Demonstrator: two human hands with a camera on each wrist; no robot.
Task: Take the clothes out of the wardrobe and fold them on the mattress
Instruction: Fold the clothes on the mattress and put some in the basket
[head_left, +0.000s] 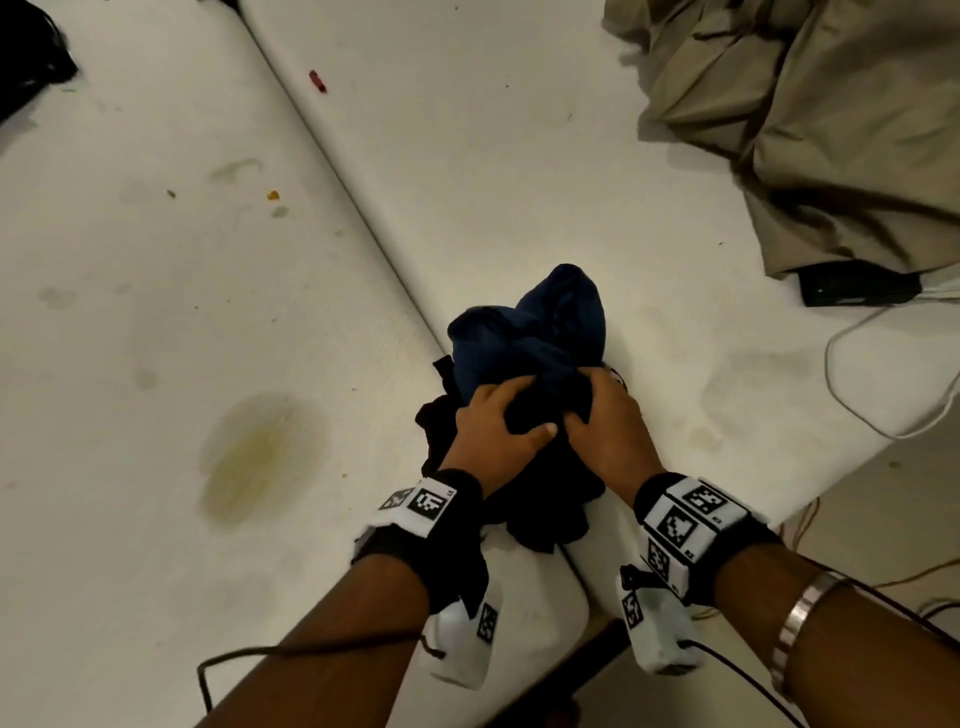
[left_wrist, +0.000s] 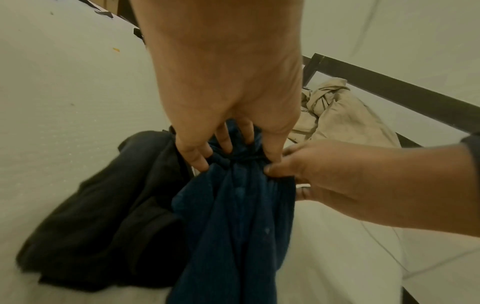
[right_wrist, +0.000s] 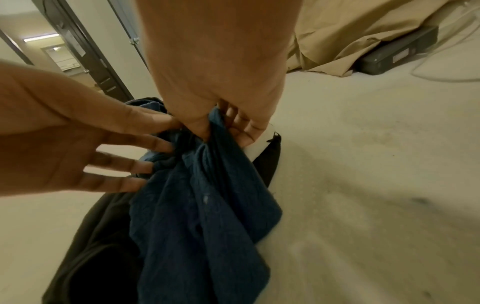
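Note:
A dark blue garment (head_left: 530, 332) lies bunched on top of a black garment (head_left: 524, 499), both on the white mattress (head_left: 519, 171) by the seam between two mattresses. My left hand (head_left: 498, 421) and right hand (head_left: 608, 415) sit side by side on the pile, each gripping the blue cloth. In the left wrist view the left fingers (left_wrist: 197, 156) dig into the gathered blue garment (left_wrist: 233, 226), with the black garment (left_wrist: 103, 226) spread to its left. In the right wrist view my right hand (right_wrist: 228, 127) pinches a fold of the blue garment (right_wrist: 202, 216).
A crumpled beige sheet (head_left: 805, 130) covers the back right, over a black box (head_left: 857, 283) with a white cable (head_left: 852, 410) looping near the mattress edge. A dark item (head_left: 26, 57) lies at the far left. The left mattress (head_left: 156, 312) is stained. A black bed frame (left_wrist: 389, 90) stands behind.

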